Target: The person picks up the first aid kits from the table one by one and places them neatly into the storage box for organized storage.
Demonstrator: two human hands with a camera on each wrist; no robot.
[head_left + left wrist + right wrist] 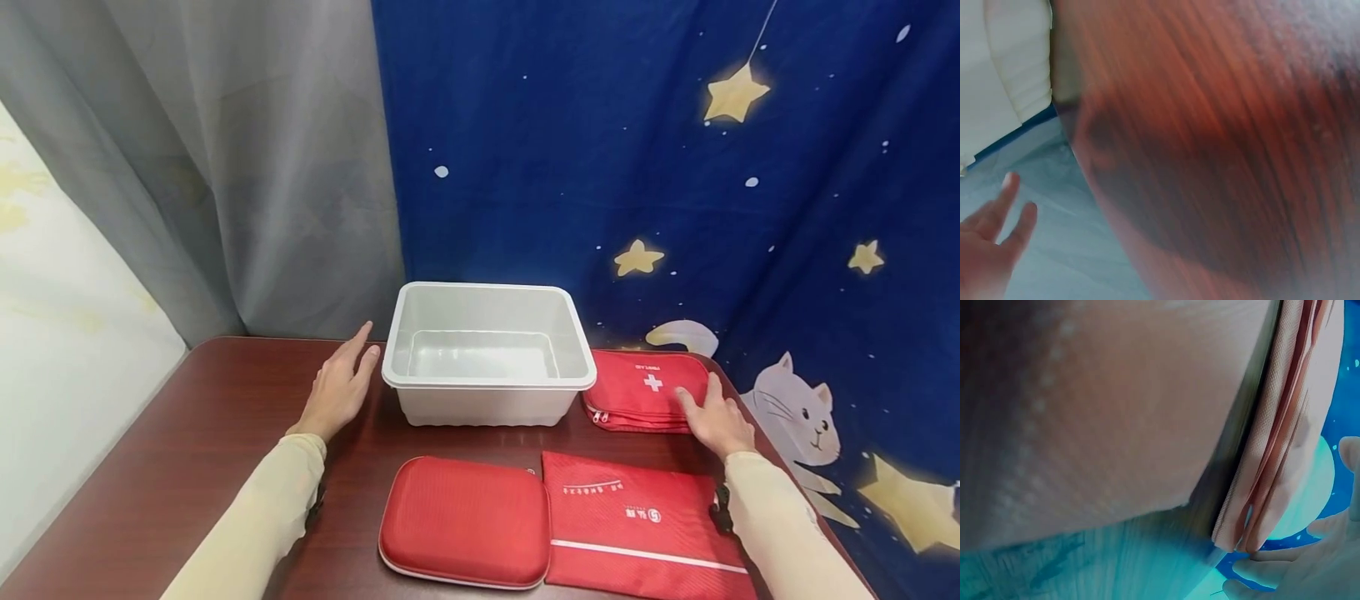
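Observation:
A red first aid pouch (pixel 630 387) with a white cross lies at the table's right back corner, its two zipper pulls at the front left. My right hand (pixel 716 421) is at the pouch's right end, thumb over its top in the head view. In the right wrist view the fingers (pixel 1266 572) extend at the end of the zipped pouch (pixel 1272 444), the thumb raised apart. Left of a white plastic bin (pixel 487 406), my left hand (pixel 337 392) holds nothing, its fingers extended; the left wrist view shows them (pixel 1019 231) spread.
In front of the bin lies a red hard zip case (pixel 465 521). Beside it on the right is a flat red pouch (pixel 645 521) with a white stripe, partly under my right forearm. A grey curtain (pixel 300 167) and a blue starry one (pixel 525 167) hang behind the brown table (pixel 187 467).

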